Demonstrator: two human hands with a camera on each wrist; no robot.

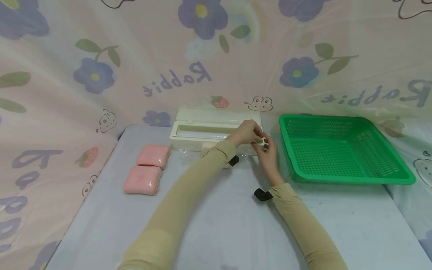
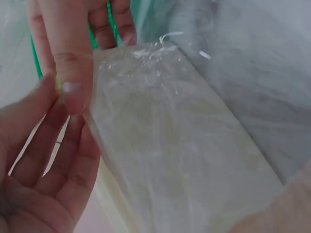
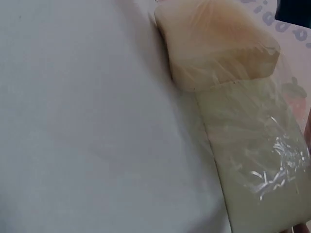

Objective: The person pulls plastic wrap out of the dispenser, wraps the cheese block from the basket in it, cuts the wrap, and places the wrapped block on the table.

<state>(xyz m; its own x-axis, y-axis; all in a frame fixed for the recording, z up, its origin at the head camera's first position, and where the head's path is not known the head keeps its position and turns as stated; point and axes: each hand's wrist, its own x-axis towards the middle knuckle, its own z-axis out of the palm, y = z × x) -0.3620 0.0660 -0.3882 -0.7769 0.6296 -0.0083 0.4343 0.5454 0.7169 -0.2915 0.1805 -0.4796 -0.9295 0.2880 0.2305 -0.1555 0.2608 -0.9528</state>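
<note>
A cream cling film dispenser (image 1: 189, 143) stands at the back of the table, its lid (image 1: 216, 115) raised and a film roll (image 1: 202, 134) inside. Clear film (image 2: 160, 121) drapes over its front. At the right end, my left hand (image 1: 245, 132) pinches a small white and yellow-green piece (image 1: 260, 142). The right hand (image 1: 269, 157) has thumb and fingers curled round the same piece from the other side. A peach-coloured block (image 3: 218, 43) lies under film against the dispenser's front, largely hidden by the left forearm in the head view.
Two pink wrapped blocks, one nearer (image 1: 143, 180) and one farther (image 1: 153, 155), lie on the table's left. A green plastic basket (image 1: 293, 161) stands at the right, close beside the right hand. A printed curtain (image 1: 135, 56) hangs behind the table.
</note>
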